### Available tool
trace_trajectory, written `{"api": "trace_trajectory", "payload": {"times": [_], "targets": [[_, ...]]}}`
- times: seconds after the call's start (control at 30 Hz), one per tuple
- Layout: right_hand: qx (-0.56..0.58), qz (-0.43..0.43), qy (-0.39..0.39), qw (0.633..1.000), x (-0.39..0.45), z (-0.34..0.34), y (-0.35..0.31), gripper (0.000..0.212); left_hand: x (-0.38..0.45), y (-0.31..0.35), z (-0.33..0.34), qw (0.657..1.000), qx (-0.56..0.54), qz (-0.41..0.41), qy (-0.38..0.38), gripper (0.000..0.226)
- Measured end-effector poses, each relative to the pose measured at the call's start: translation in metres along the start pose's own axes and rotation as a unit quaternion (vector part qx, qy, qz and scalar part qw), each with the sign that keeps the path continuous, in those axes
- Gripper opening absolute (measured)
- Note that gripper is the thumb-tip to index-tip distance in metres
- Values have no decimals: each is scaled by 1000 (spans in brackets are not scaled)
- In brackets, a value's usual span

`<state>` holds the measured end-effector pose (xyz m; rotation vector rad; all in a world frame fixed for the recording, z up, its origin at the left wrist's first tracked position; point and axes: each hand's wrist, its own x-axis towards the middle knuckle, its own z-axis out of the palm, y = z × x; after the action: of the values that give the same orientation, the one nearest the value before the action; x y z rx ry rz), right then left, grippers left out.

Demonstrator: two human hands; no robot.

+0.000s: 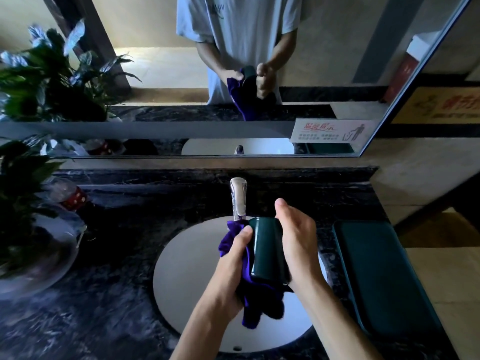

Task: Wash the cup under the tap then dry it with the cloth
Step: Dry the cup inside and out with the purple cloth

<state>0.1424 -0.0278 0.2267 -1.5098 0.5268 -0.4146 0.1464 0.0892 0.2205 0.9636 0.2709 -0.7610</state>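
Note:
A dark green cup [267,252] is held above the white sink [187,268], lying tilted with its mouth toward the chrome tap [238,198]. My right hand [298,242] wraps the cup's right side. My left hand [235,258] presses a purple cloth [259,300] against the cup's left side; the cloth hangs down below both hands. No water is seen running from the tap.
A dark marble counter [117,294] surrounds the sink. A potted plant [23,209] in a glass dish and a plastic bottle [67,194] stand at the left. A dark green tray [381,276] lies to the right. The mirror [233,74] behind reflects the person.

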Motion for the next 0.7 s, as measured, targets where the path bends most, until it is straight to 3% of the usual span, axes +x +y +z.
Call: {"api": "trace_trajectory", "payload": {"times": [0.1,0.23,0.3,0.37,0.47,0.57,0.63,0.7], "targets": [[-9,-53,2,999,0,0,-3,53,-6,5,2,999,-5,-16,-37,47],[-132,-159,2,978,8,-5,-2,48,-1,4,-2,986,124,106,-19,15],[-204,-205,-11,957,6,-2,-4,44,0,3,-1,964,194,179,-26,9],[-194,-189,-25,962,2,4,-10,44,-1,1,1,941,248,229,-14,15],[-111,-120,-33,986,4,3,-15,55,-4,0,6,965,204,166,-10,44],[0,-37,-8,999,9,1,-8,53,-6,8,7,998,37,34,-33,37],[-13,-49,-2,999,10,2,-3,53,-4,9,5,999,3,-9,-49,38],[-113,-121,-1,986,11,0,1,51,-2,6,1,999,29,11,-7,37]]}}
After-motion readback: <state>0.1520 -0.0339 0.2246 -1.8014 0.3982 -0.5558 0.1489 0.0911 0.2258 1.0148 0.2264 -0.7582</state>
